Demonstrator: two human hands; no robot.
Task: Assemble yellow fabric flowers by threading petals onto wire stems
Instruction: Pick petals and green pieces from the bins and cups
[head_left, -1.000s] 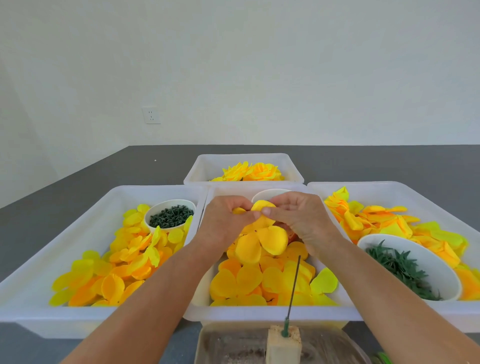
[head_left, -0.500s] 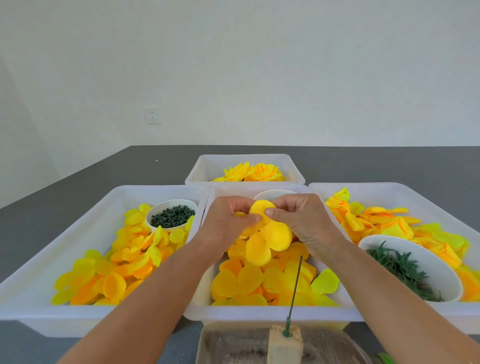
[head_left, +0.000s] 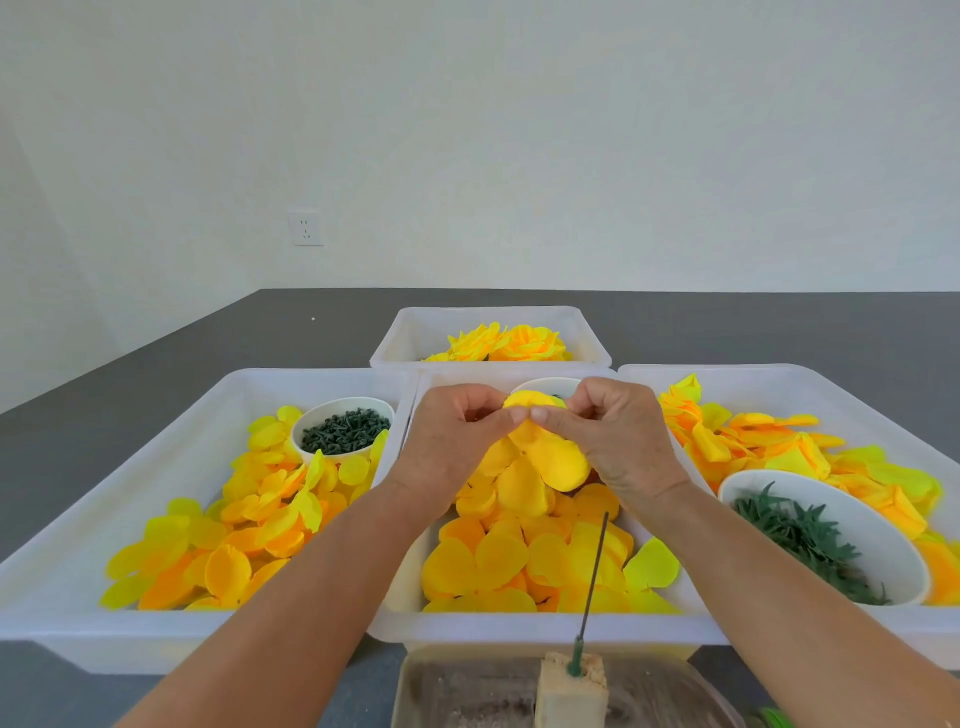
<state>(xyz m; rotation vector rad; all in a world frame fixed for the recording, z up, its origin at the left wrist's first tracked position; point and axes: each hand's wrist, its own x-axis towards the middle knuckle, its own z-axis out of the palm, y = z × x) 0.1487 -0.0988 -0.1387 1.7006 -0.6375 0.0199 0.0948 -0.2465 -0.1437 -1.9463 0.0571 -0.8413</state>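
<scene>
A yellow petal piece with several lobes hangs between my hands above the middle tray. My left hand pinches its top edge from the left, and my right hand pinches it from the right, thumbs almost touching. A thin dark wire stem stands upright in a small foam block at the near edge, below my hands and apart from them. Loose yellow and orange petals fill the middle tray.
The left tray holds petals and a white bowl of dark green pieces. The right tray holds petals and a bowl of green leaves. A far tray contains finished yellow flowers.
Both hands have drawn closer together on the petal piece, thumbs now meeting at its top edge. The piece's lobes hang a little differently below them.
</scene>
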